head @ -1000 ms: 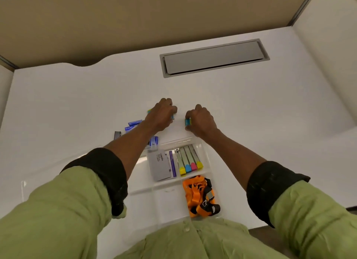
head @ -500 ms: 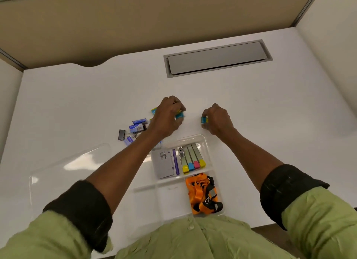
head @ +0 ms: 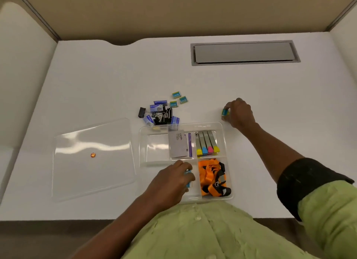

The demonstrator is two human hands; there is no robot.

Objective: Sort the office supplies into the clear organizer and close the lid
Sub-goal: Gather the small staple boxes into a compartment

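The clear organizer [head: 142, 142] sits near the desk's front edge, its lid [head: 92, 158] lying flat to its left. Inside are a grey card pack [head: 178, 144], several highlighters [head: 206, 143] and an orange lanyard [head: 211, 176]. My left hand [head: 172, 181] is over the near-left compartment, shut on small blue boxes [head: 187, 172]. My right hand [head: 238, 112] rests on the desk right of the organizer, shut on a small blue-and-yellow box [head: 225, 112]. Behind the organizer lie three teal boxes [head: 178, 99], blue staple boxes [head: 157, 107] and black binder clips [head: 162, 115].
A grey cable hatch [head: 244, 52] is set into the white desk [head: 96, 80] at the back right. Tan partition walls [head: 173, 13] enclose the desk behind and at both sides. An orange sticker [head: 93, 155] marks the lid.
My left hand has come back from the pile behind the organizer to the near-left compartment with small boxes. My right hand has shifted right with its box.
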